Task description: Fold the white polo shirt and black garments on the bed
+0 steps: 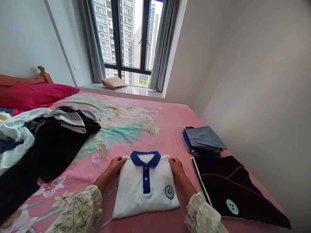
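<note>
A white polo shirt (pixel 131 191) with a blue collar, a blue button placket and a round green badge lies folded on the bed, front side up. My left hand (pixel 118 165) pinches its shoulder edge left of the collar. At the opposite shoulder edge, my right hand (pixel 176 165) has its fingers closed on the fabric. Both thumbs and fingertips press against the cloth, partly hidden by it. Right of the shirt lies a folded black garment (pixel 218 184) with red piping and a round badge, on top of something white.
Behind the black garment sits a stack of folded clothes (pixel 204 139), grey on top. A loose heap of clothes (pixel 58 145) covers the bed's left side, near a red pillow (pixel 36 94). The pink floral bedsheet (pixel 170 119) reaches the window sill, where a beige bundle (pixel 114 83) rests.
</note>
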Motion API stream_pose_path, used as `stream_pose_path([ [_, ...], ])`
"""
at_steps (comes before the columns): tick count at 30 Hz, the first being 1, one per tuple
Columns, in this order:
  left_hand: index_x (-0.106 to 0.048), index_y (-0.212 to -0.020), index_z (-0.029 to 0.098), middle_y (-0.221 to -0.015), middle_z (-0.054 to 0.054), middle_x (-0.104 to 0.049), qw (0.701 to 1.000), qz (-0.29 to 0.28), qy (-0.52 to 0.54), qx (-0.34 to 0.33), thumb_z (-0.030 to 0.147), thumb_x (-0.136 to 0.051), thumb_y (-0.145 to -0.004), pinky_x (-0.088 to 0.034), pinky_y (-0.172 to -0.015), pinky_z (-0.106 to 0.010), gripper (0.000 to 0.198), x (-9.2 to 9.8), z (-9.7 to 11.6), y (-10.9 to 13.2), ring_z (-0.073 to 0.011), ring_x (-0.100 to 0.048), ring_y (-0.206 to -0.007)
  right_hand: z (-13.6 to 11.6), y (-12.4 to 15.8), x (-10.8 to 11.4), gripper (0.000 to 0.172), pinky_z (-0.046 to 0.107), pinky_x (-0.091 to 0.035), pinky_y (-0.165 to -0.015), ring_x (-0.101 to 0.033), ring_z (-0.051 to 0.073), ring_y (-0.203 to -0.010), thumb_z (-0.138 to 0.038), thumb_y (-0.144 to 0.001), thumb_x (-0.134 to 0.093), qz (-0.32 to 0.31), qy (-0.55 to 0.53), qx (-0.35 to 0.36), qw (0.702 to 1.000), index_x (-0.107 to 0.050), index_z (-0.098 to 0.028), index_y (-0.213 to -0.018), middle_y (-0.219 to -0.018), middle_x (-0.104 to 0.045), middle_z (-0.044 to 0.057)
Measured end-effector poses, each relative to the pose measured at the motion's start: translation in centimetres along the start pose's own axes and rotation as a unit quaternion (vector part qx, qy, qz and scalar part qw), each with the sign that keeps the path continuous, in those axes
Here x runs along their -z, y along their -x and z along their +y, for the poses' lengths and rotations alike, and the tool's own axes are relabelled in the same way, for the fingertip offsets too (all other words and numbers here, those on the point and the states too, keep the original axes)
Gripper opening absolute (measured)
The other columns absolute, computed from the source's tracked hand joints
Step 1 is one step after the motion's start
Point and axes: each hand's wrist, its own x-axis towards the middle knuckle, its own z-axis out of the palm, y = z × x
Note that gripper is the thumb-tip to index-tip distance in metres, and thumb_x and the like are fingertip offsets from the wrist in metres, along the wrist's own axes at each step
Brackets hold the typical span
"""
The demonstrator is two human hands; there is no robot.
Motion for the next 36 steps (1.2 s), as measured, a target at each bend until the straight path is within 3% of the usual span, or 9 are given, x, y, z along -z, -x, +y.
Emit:
stream_pose_path([
  [5,-0.057,-0.094,0.016,-0.071,0.000,-0.066,0.999,0.039,-0.024,-0.001,0.029,-0.073,-0.069,-0.047,-0.048,-0.020,0.033,0.8,-0.5,0.7,-0.0114,-0.061,-0.056,0.7,0.6,0.4,0.037,0.025,-0.045,-0.056,-0.060,0.018,-0.065,-0.051,-0.066,-0.059,-0.037,-0.003,-0.015,0.999,-0.064,-0.015,-0.072,-0.072,-0.068,0.006],
  [10,-0.060,-0.092,0.014,-0.064,0.000,-0.063,0.998,0.010,-0.064,-0.001,0.038,-0.079,-0.060,-0.038,-0.036,-0.019,0.044,1.5,-0.8,3.1,-0.0099,-0.054,-0.042,1.1,1.7,0.4,0.038,0.025,-0.045,-0.057,-0.061,0.017,-0.064,-0.051,-0.065,-0.059,-0.082,-0.005,-0.019,0.996,-0.064,-0.014,-0.075,-0.074,-0.069,0.005],
  [12,-0.060,-0.095,0.015,-0.067,-0.001,-0.065,0.997,-0.004,-0.073,-0.014,0.038,-0.081,-0.056,-0.042,-0.040,-0.020,0.050,1.4,-0.8,3.5,-0.0115,-0.057,-0.047,1.1,2.3,0.6,0.038,0.025,-0.046,-0.058,-0.062,0.018,-0.066,-0.049,-0.066,-0.059,-0.083,-0.002,-0.023,0.996,-0.064,-0.013,-0.079,-0.076,-0.069,0.006],
  [15,-0.058,-0.100,0.017,-0.077,-0.002,-0.067,0.995,-0.003,-0.087,-0.038,0.040,-0.079,-0.056,-0.048,-0.049,-0.021,0.054,1.2,-0.7,3.3,-0.0135,-0.063,-0.060,1.4,3.9,1.2,0.039,0.026,-0.047,-0.061,-0.064,0.019,-0.071,-0.049,-0.067,-0.059,-0.074,0.010,-0.030,0.997,-0.064,-0.014,-0.083,-0.080,-0.070,0.008],
  [19,-0.056,-0.101,0.016,-0.068,0.001,-0.062,0.988,0.036,-0.146,-0.037,0.049,-0.070,-0.065,-0.037,-0.039,-0.020,0.050,1.4,-1.2,4.1,-0.0100,-0.055,-0.046,2.8,7.9,3.2,0.041,0.026,-0.047,-0.062,-0.064,0.020,-0.072,-0.052,-0.067,-0.060,-0.061,0.033,-0.050,0.996,-0.065,-0.016,-0.085,-0.080,-0.070,0.008],
  [23,-0.060,-0.085,0.017,-0.064,0.001,-0.062,0.971,0.020,-0.234,-0.037,0.053,-0.069,-0.063,-0.038,-0.045,-0.023,0.043,2.0,-3.0,9.0,-0.0130,-0.055,-0.050,4.6,12.5,5.3,0.040,0.026,-0.046,-0.063,-0.063,0.020,-0.072,-0.054,-0.069,-0.058,-0.068,0.057,-0.047,0.995,-0.065,-0.017,-0.079,-0.075,-0.069,0.006],
  [28,-0.059,-0.068,0.019,-0.066,-0.001,-0.063,0.896,0.000,-0.444,-0.035,0.058,-0.060,-0.068,-0.041,-0.059,-0.028,0.039,2.3,-5.6,15.8,-0.0208,-0.060,-0.068,4.8,15.5,6.2,0.040,0.024,-0.042,-0.060,-0.058,0.017,-0.066,-0.056,-0.074,-0.051,-0.081,0.116,-0.017,0.990,-0.062,-0.018,-0.070,-0.067,-0.064,0.001],
  [33,-0.052,-0.090,0.020,-0.071,0.000,-0.061,0.980,0.014,-0.161,0.118,0.053,-0.067,-0.065,-0.045,-0.046,-0.028,0.044,0.2,-6.5,16.3,-0.0192,-0.063,-0.058,3.0,15.4,5.5,0.036,0.021,-0.037,-0.050,-0.053,0.013,-0.055,-0.053,-0.072,-0.057,-0.086,0.106,-0.063,0.989,-0.054,-0.018,-0.062,-0.055,-0.056,-0.001],
  [36,-0.044,-0.109,0.021,-0.073,0.000,-0.064,0.994,0.034,-0.051,0.092,0.039,-0.075,-0.062,-0.049,-0.046,-0.029,0.060,-0.5,-6.6,15.8,-0.0173,-0.062,-0.052,2.4,15.8,4.7,0.032,0.021,-0.034,-0.043,-0.049,0.011,-0.045,-0.050,-0.073,-0.056,-0.089,0.083,-0.085,0.989,-0.051,-0.019,-0.068,-0.053,-0.053,-0.003],
])
